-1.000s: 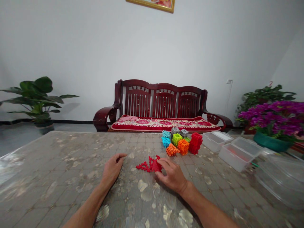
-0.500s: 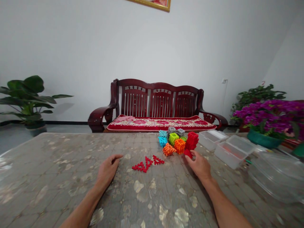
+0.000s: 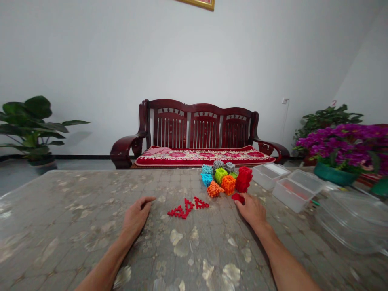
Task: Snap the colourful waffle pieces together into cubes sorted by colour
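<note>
My left hand point(image 3: 136, 215) rests on the table with nothing in it, thumb and forefinger a little apart. To its right lie several flat red toothed triangular building pieces point(image 3: 188, 207), some of them joined. My right hand point(image 3: 252, 209) is closed at the fingertips on a red building piece point(image 3: 238, 197), low over or on the table; the fingers partly hide it. Just beyond stands a tall red stack of pieces point(image 3: 244, 179). Left of that stack are an orange toothed block point(image 3: 228, 184), another orange block point(image 3: 214, 189), a lime green block point(image 3: 220, 175) and blue blocks point(image 3: 207, 179).
Grey blocks point(image 3: 218, 165) stand at the back of the cluster. Clear plastic boxes point(image 3: 292, 198) and a large clear container point(image 3: 348, 222) are on the right, near purple flowers point(image 3: 348, 147) in a teal pot. A patterned cover lies on the table point(image 3: 91, 210); behind is a wooden bench point(image 3: 203, 125).
My right hand has brought the red piece slightly down and left, away from the red stack, which shows more fully. My left hand has stayed nearly still. The camera view has shifted slightly.
</note>
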Tool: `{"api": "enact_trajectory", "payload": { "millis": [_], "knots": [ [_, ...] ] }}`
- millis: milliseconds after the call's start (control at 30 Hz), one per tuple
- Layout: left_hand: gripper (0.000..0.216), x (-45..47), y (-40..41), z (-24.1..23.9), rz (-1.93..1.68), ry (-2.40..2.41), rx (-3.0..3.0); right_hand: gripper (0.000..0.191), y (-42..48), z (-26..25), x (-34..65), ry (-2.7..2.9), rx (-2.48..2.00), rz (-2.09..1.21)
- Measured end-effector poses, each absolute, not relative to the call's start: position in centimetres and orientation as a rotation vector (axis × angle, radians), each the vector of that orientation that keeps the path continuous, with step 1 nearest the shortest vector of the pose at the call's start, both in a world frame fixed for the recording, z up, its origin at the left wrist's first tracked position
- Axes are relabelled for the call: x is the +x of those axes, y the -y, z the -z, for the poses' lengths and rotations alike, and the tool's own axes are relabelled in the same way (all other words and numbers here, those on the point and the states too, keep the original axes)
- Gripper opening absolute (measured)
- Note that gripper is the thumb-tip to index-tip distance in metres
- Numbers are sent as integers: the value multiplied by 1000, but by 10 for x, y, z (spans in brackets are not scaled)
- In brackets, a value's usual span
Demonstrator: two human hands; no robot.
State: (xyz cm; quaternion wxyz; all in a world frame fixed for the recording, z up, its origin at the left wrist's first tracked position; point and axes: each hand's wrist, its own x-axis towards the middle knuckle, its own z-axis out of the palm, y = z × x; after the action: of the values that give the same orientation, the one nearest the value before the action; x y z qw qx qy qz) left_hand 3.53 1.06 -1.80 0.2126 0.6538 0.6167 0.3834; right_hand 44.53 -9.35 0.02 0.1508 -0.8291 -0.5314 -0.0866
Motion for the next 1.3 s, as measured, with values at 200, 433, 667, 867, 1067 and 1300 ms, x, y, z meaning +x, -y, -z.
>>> {"api": "enact_trajectory", "payload": {
  "millis": [200,433,667,867,1067,1300],
  "knots": [
    [36,35,-11,20,-1068,-1713,1820,27,94,4,445,1497,-2218,379],
    [38,36,-10,19,-1025,-1717,1806,20,96,1,374,1831,-1685,190],
    [36,37,-10,19,-1040,-1702,1811,46,83,0,320,2126,-1555,15],
    [36,37,-11,22,-1047,-1686,1802,39,81,7,314,2255,-1472,-102],
    [38,36,-12,25,-1037,-1678,1808,43,87,8,324,2018,-1575,-75],
    [39,36,-12,22,-1015,-1676,1805,24,86,3,334,2125,-1706,45]
  ]
}}
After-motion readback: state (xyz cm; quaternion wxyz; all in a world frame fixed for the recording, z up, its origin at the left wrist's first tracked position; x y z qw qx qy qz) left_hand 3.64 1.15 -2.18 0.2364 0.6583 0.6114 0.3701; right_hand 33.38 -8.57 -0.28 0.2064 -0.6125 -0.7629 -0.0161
